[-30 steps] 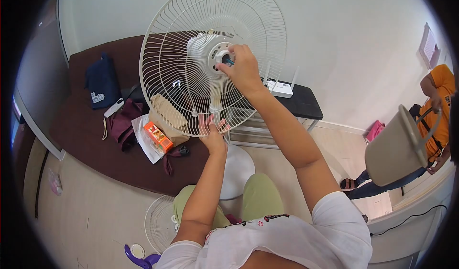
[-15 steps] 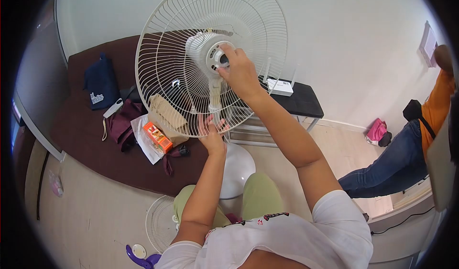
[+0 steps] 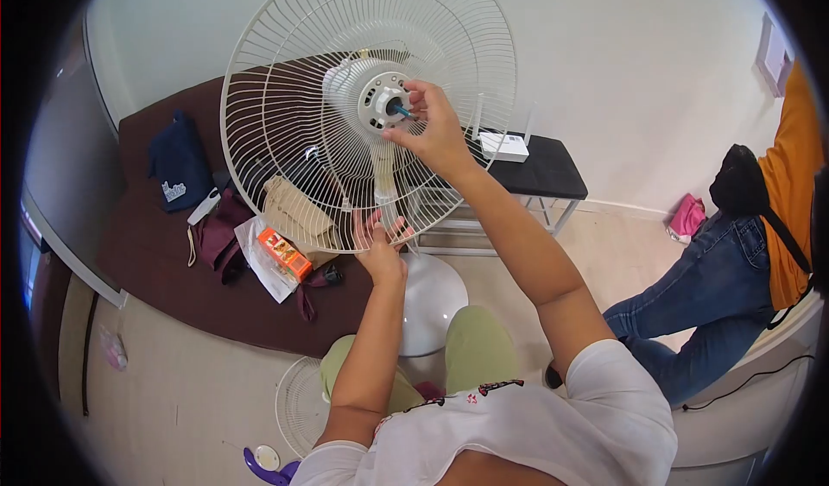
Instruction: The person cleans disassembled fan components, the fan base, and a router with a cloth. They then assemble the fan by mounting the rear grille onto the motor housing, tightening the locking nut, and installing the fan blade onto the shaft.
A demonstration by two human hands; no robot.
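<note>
A white wire fan guard [image 3: 268, 132] stands upright before me, mounted on a fan with a white round base [image 3: 432, 305]. At its centre is a white hub [image 3: 374, 97], and a blue-tipped shaft [image 3: 402, 110] sticks out of it. My right hand [image 3: 436, 136] is by the hub, its thumb and fingers curved apart around the shaft end. I see nothing held there. My left hand [image 3: 380, 253] grips the guard's bottom rim, fingers reaching among the wires. A white fan post [image 3: 384, 175] shows behind the guard.
A brown couch [image 3: 173, 287] holds a blue bag [image 3: 180, 162], a maroon cloth [image 3: 218, 236] and an orange box [image 3: 285, 255]. A black bench [image 3: 548, 171] carries a white router [image 3: 505, 147]. Another wire guard [image 3: 298, 400] and purple fan blades [image 3: 268, 469] lie low. A person in jeans [image 3: 691, 313] is at right.
My right hand has drawn back slightly from the hub, uncovering the shaft. The guard appears a little further left. My left hand keeps its hold. The person at right has moved closer.
</note>
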